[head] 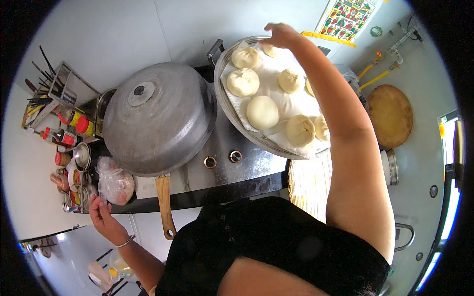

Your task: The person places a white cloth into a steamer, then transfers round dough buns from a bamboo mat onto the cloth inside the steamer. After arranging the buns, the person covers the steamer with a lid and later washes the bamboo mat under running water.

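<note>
My right hand (282, 36) reaches over the far rim of a round metal steamer tray (272, 150), its fingers spread. Just below it is a pale steamed bun (270, 51); I cannot tell whether the fingers touch it. More buns sit on white liner cloth, among them a pleated one (243, 82) and a smooth one (262, 112). My forearm hides part of the tray's right side. My left hand (103, 221) is raised at the counter's front edge, fingers loosely bent, with nothing visible in it. Nearest to it is a knotted clear plastic bag (115, 182) with something pale inside.
A large domed metal lid (163, 118) covers the stove's left side. From beneath it a wooden handle (166, 207) juts past the edge. Two stove knobs (222, 159) face me. Jars and bottles (68, 137) crowd the left. A round wooden board (390, 115) leans at right.
</note>
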{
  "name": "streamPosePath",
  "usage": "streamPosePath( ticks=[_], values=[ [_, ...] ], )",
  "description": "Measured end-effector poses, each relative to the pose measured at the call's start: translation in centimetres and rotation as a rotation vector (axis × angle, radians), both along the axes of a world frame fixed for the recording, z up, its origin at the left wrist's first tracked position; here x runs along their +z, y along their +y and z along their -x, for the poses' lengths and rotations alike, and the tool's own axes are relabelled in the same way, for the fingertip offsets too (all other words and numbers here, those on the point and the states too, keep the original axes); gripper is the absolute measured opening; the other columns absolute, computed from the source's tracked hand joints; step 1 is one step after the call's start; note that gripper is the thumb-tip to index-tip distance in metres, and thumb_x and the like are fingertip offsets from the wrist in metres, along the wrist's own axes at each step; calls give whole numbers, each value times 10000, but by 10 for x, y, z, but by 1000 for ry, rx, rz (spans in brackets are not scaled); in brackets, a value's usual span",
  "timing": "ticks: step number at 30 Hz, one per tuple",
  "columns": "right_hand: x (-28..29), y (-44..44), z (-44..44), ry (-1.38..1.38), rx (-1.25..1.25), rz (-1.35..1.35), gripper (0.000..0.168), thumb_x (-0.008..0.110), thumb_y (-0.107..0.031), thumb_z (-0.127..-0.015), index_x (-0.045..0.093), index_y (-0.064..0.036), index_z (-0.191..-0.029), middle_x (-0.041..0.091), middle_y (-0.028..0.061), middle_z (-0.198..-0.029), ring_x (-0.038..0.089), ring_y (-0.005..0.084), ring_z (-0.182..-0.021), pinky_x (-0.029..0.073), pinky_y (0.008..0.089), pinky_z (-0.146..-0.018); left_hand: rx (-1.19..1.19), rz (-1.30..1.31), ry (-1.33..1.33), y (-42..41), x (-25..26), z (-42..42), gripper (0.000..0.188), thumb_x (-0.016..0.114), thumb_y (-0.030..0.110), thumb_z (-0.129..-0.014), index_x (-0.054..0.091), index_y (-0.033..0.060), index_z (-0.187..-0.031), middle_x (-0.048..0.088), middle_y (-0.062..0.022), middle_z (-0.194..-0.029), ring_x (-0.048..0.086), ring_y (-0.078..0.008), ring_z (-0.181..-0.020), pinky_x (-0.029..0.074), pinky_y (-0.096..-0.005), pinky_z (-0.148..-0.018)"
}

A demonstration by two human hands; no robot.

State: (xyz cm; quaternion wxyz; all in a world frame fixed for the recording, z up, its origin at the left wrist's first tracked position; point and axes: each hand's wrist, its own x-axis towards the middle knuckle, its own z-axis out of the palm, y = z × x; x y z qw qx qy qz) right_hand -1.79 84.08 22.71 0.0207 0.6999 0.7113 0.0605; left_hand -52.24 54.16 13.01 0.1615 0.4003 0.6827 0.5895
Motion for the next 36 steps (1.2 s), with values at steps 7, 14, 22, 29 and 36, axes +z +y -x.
streamPosePath(
  ticks=[7,14,22,29,36],
  values=[
    [-19,8,-8,61,-45,240,557,698,-327,-620,518,-144,-1115,559,120,-1030,538,290,-924,485,389,-729,-10,-5,-10,2,3,-3,132,452,104,-851,542,40,-924,483,-56,-1146,478,-122,-949,395,-228,-742],
    [5,14,-13,444,-198,100,472,728,-262,-618,554,-186,-1051,552,93,-1025,556,263,-880,540,346,-588,-1,14,-11,-1,-2,5,133,453,113,-855,542,46,-929,481,-52,-1148,477,-120,-952,395,-219,-739],
    [-11,16,6,225,-21,199,557,745,-286,-526,565,-129,-1029,594,99,-925,585,244,-775,516,346,-591,-13,-1,0,4,-2,4,139,456,123,-856,542,46,-933,470,-65,-1161,478,-119,-947,396,-222,-743],
    [-16,18,14,150,-23,213,539,750,-277,-550,558,-134,-1034,586,102,-921,579,235,-782,526,340,-545,-20,19,-17,1,-6,11,150,455,125,-855,533,42,-953,451,-49,-1185,465,-120,-964,392,-234,-754],
    [-10,12,18,19,5,213,642,727,-334,-587,489,-127,-1146,558,138,-1038,553,289,-904,478,371,-748,-28,11,-18,4,2,0,153,453,119,-856,536,40,-958,461,-48,-1176,470,-122,-958,391,-235,-756]
  ],
)
